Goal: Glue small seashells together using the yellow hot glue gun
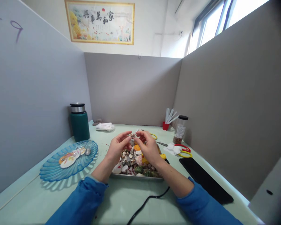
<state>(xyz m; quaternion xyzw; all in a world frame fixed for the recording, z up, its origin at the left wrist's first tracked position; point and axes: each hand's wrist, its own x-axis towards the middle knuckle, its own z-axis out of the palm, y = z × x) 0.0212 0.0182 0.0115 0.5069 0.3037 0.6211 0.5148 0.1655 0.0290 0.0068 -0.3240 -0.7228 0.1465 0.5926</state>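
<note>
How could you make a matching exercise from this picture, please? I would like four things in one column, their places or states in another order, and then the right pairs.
Things:
1. Shallow silver metal tray
2. Transparent blue scalloped plate
3. Dark green cylindrical bottle
4. Small red cup

Places or states:
A. Stands upright just behind the plate
B. Holds whitish sticks
C. Lies beneath the left hand and right hand
D. Bears flat, shell-like pieces

Pairs: 1-C, 2-D, 3-A, 4-B

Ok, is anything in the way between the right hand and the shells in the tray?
Yes: a yellow tool, partly hidden by the right hand, appears to lie across the right part of the tray, amid the shells.
</note>
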